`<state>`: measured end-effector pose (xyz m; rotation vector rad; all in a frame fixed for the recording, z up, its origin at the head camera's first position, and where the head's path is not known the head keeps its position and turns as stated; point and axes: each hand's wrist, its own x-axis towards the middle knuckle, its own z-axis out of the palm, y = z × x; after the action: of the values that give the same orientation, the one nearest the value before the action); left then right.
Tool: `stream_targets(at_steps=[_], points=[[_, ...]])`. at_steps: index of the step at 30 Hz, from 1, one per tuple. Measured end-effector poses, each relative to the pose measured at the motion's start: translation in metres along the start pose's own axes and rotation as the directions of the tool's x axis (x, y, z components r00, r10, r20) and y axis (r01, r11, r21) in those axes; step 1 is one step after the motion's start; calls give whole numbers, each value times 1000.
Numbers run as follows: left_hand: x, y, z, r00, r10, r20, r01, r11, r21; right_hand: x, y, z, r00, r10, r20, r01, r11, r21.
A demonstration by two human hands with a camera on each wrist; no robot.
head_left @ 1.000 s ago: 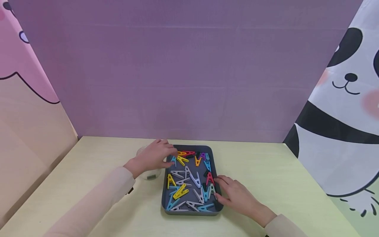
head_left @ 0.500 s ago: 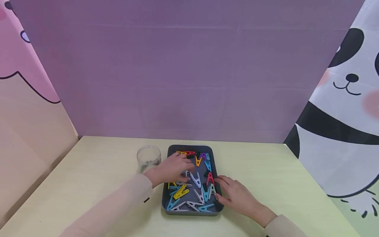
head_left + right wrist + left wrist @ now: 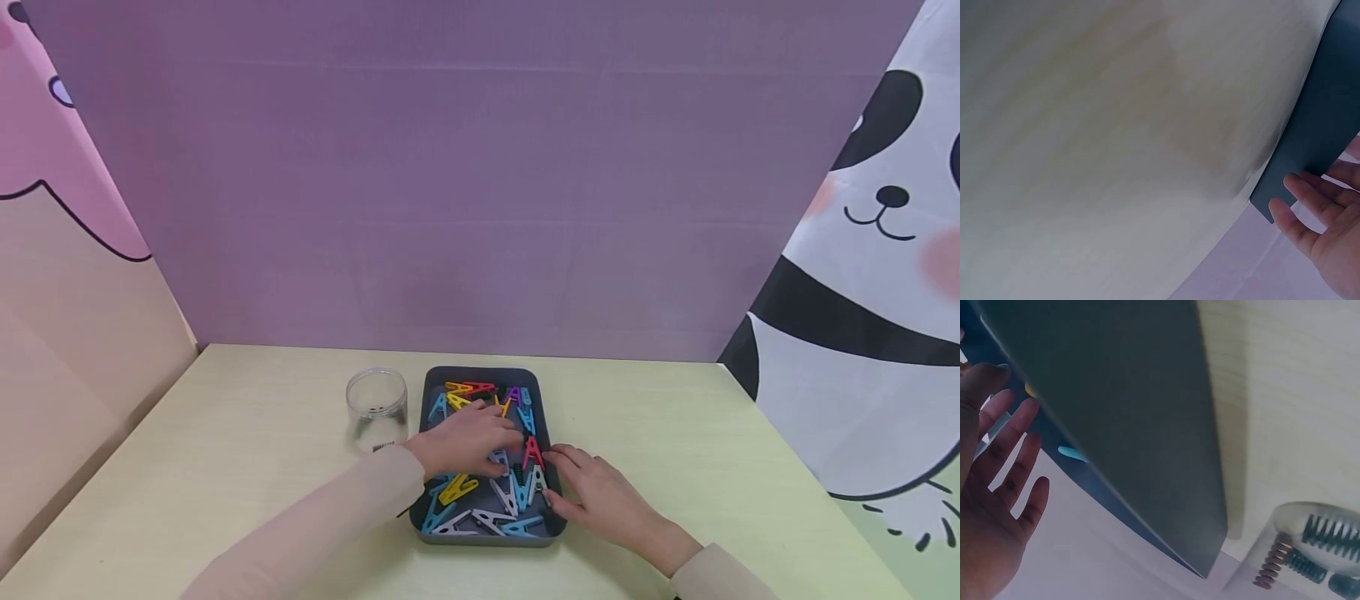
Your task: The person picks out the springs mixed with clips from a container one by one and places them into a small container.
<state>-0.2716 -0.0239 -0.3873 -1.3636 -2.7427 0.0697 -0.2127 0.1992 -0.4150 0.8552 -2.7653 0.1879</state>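
Observation:
A dark grey tray point(image 3: 487, 540) holds many plastic clothespins, among them yellow point(image 3: 457, 489), red point(image 3: 532, 452), grey point(image 3: 491, 521) and blue point(image 3: 437, 512) ones. Over its middle my left hand point(image 3: 471, 440) reaches in, palm down, hiding some clothespins. Its fingers look loosely spread in the left wrist view, where the hand point(image 3: 994, 487) is beside the tray's wall point(image 3: 1129, 406); no clothespin is plainly in its grasp. At the tray's right side rests my right hand point(image 3: 603, 500), thumb and fingertips touching the rim. The right wrist view shows relaxed fingers point(image 3: 1313, 200) against the outer wall.
Left of the tray stands a clear round jar point(image 3: 377, 408) with dark and reddish coil-like pieces point(image 3: 1307, 556) at its bottom. The pale wooden table point(image 3: 262, 450) reaches back to a purple panel point(image 3: 480, 208). A panda-printed panel point(image 3: 885, 333) is at the right.
My left hand has moved right, from between the jar and the tray's far left side to above the tray's middle. The jar is uncovered now. My right hand stays put.

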Motion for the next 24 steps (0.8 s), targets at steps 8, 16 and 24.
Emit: stream_targets(at_steps=[8,16,24], points=[[14,4,3,1000,2,14,-2,1000,-2,0,0,-1,999,-24,-20,24,1000,-10],[20,5,9,999,21,29,-20,1000,-15,0,1,0,999,-36,-23,36,999,-17],[23,3,13,999,33,38,-31,998,-52,0,2,1,997,-56,-44,55,998,-20]])
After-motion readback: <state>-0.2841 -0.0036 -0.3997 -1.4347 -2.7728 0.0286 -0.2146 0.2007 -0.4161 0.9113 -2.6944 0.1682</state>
